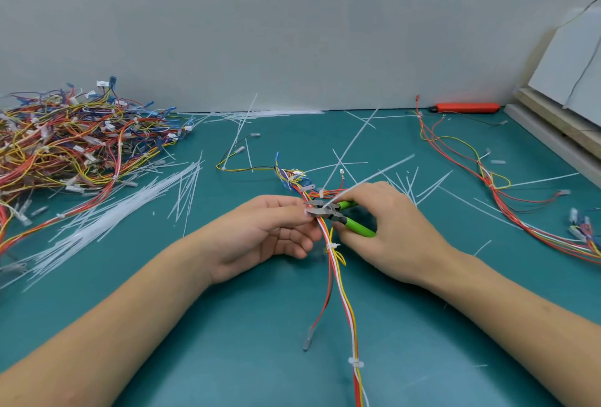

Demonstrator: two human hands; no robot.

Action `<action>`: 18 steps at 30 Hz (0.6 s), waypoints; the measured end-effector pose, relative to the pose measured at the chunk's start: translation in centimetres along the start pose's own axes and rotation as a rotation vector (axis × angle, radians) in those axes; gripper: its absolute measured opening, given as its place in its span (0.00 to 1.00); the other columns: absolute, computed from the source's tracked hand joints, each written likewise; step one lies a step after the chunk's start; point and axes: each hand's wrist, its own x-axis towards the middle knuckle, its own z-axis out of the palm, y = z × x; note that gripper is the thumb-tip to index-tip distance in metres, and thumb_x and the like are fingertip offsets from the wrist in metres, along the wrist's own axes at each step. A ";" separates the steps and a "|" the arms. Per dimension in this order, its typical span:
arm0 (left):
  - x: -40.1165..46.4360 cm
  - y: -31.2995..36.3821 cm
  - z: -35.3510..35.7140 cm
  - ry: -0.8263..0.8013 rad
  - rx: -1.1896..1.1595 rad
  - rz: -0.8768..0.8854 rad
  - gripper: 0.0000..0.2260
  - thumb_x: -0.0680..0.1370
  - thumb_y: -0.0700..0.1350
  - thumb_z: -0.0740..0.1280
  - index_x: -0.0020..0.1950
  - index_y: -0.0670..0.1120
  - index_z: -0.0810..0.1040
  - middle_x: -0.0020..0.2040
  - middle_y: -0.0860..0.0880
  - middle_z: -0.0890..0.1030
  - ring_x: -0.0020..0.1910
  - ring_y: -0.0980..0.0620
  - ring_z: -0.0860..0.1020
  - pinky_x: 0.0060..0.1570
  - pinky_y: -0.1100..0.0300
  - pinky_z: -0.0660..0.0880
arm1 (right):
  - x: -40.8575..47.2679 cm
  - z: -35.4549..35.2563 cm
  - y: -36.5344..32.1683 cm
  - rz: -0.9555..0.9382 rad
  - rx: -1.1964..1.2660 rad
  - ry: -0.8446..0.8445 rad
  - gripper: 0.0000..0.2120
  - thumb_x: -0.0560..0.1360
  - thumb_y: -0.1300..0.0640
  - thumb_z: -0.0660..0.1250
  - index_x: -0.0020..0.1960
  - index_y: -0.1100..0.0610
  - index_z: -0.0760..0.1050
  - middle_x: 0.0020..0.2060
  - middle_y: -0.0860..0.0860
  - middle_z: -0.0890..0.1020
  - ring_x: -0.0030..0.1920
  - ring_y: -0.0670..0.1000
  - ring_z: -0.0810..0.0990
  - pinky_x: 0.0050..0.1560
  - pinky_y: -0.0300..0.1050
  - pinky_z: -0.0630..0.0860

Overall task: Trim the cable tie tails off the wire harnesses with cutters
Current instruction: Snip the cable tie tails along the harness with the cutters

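Note:
A wire harness (338, 280) of red, yellow and white wires runs from the table's middle toward me. My left hand (260, 231) pinches the bundle near its upper end. My right hand (387, 228) grips green-handled cutters (354, 226), their jaws open at a cable tie on the bundle beside my left fingertips. A long white tie tail (374, 176) slants up and right from the jaws. Two more white ties (332, 246) (355, 362) sit lower on the harness with short stubs.
A big tangled pile of harnesses (74, 140) fills the left. Loose white tie tails (107, 218) litter the teal mat (208, 325). Another harness (494, 185) lies at the right. An orange utility knife (466, 108) lies by the wall; wooden boards (559, 127) lean at far right.

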 end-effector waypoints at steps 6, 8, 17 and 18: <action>-0.1 0.0 0.1 0.011 0.001 0.001 0.10 0.77 0.43 0.69 0.53 0.38 0.80 0.43 0.41 0.83 0.36 0.50 0.80 0.38 0.62 0.79 | 0.0 0.0 -0.1 0.008 -0.013 -0.005 0.14 0.75 0.55 0.75 0.60 0.50 0.81 0.50 0.44 0.82 0.53 0.50 0.77 0.59 0.45 0.72; -0.1 0.0 0.2 0.016 0.004 0.005 0.08 0.76 0.44 0.69 0.51 0.40 0.81 0.43 0.41 0.83 0.36 0.50 0.80 0.38 0.62 0.79 | 0.0 0.0 -0.2 0.017 -0.024 -0.009 0.13 0.75 0.55 0.75 0.59 0.51 0.81 0.49 0.45 0.82 0.52 0.51 0.77 0.58 0.46 0.72; -0.2 0.1 0.1 -0.007 0.006 0.004 0.12 0.77 0.43 0.68 0.56 0.37 0.79 0.42 0.42 0.83 0.36 0.50 0.80 0.38 0.62 0.79 | -0.3 -0.2 -0.4 0.100 -0.006 -0.044 0.08 0.72 0.51 0.68 0.37 0.53 0.72 0.27 0.47 0.72 0.32 0.51 0.70 0.33 0.48 0.69; -0.2 0.1 0.1 -0.010 0.009 0.004 0.11 0.77 0.43 0.68 0.55 0.38 0.79 0.42 0.42 0.83 0.36 0.50 0.80 0.39 0.61 0.79 | -0.3 -0.1 -0.4 0.099 -0.007 -0.043 0.09 0.72 0.52 0.68 0.37 0.53 0.71 0.27 0.47 0.72 0.32 0.50 0.70 0.33 0.47 0.69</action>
